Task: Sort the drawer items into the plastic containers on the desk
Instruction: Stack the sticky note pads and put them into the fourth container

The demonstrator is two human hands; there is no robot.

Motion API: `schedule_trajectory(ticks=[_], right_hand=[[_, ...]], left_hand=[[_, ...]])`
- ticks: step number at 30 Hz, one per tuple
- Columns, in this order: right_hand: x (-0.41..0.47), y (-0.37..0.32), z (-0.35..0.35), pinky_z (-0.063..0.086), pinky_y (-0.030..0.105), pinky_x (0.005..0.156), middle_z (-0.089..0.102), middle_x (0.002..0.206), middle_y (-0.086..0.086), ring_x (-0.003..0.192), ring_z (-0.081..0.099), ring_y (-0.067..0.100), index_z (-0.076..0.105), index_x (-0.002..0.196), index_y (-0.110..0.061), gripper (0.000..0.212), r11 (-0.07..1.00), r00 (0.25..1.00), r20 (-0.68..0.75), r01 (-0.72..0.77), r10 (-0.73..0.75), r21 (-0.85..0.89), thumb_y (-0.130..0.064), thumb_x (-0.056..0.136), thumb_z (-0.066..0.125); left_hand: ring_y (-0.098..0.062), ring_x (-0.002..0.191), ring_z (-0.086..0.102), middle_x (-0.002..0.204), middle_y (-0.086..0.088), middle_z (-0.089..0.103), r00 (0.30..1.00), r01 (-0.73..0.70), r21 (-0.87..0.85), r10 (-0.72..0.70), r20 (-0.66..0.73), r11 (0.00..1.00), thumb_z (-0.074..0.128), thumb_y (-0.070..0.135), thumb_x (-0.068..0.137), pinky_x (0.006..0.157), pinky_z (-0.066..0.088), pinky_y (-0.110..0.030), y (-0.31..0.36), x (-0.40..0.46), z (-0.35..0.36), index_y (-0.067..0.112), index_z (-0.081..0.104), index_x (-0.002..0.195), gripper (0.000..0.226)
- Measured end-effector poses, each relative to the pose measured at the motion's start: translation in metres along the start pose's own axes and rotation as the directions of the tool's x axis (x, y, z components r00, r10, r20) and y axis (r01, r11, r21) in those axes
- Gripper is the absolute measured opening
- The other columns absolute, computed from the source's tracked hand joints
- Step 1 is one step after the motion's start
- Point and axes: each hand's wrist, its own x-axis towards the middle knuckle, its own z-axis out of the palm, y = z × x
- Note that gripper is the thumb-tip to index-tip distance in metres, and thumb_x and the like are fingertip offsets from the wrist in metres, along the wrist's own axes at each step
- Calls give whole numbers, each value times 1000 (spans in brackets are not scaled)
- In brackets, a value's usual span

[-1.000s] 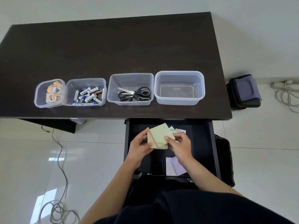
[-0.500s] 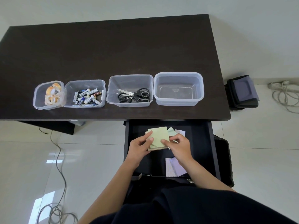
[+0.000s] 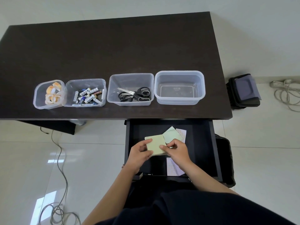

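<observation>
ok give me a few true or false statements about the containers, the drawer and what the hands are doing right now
1. Both hands hold the yellow-green sticky note pad over the open drawer. True: the left hand and right hand grip it from either side.
2. The rightmost container holds scissors. False: it holds nothing; the scissors lie in the container to its left.
3. The batteries sit in the second container from the left. True.
4. The tape rolls lie loose on the desk. False: they are in the leftmost container.
5. The drawer holds only the pad. False: more paper pads lie in it.
</observation>
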Motion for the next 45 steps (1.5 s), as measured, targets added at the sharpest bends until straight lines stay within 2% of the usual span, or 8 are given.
schedule_trajectory(ticks=[4,11,21,28,33,37,40,45], right_hand=[[10,14,-1,46,20,66,66,84,2,80,62,17,63,81,-11,18,999,988,-149,-51,51,6,-20,76,78],[41,25,-5,45,29,80,40,128,12,98,58,30,45,128,-15,66,975,934,-312,-207,173,-79,-19,72,80],[39,16,13,48,39,79,58,94,3,94,59,31,40,95,-19,34,940,925,-377,-161,38,-301,-8,73,64],[1,-19,-11,46,11,60,59,94,-4,79,59,8,48,115,-20,37,987,940,-308,158,-150,2,-6,83,63],[-15,-52,-28,49,12,61,67,84,-6,72,63,-1,59,100,-17,20,958,948,-268,223,-170,182,-8,84,68],[-13,-59,-27,50,25,65,69,82,-2,77,64,15,66,87,-18,10,966,990,-34,139,-135,219,-9,84,69],[-11,-57,-21,51,23,66,68,91,-3,82,65,14,65,96,-18,19,983,988,13,150,-152,104,-15,79,75],[-12,-52,-15,53,22,72,65,100,-4,90,66,11,61,110,-14,45,977,974,-209,129,-92,170,-17,70,83]], left_hand=[[-16,97,63,107,-7,66,999,14,19,-13,-43,1000,59,-12,83,80,57,-28,-8,-3,-5,17,62,113,42],[-19,107,60,115,-5,64,994,-8,41,12,-104,999,58,-12,83,89,53,-33,-15,-14,-19,25,64,109,45],[-1,97,58,109,12,63,996,-41,146,52,-73,988,43,-13,90,95,51,-33,-9,-21,-23,31,61,107,51],[-11,105,57,121,-2,59,998,-49,88,53,-41,995,42,-13,89,84,53,-27,-2,-14,-21,22,59,119,49],[-19,110,60,120,-3,63,997,-66,38,65,36,997,48,-9,89,85,53,-28,4,-12,-20,27,60,118,47],[-19,106,63,115,-1,67,989,-76,-7,76,125,997,53,-7,89,88,54,-32,7,-11,-15,27,60,117,45],[-18,105,63,113,-1,67,976,-92,-29,96,194,995,54,-8,89,87,55,-32,10,-11,-9,24,59,118,43],[-18,106,63,112,-2,67,975,-82,-123,105,194,989,51,-8,90,85,55,-30,12,-16,0,24,59,118,43]])
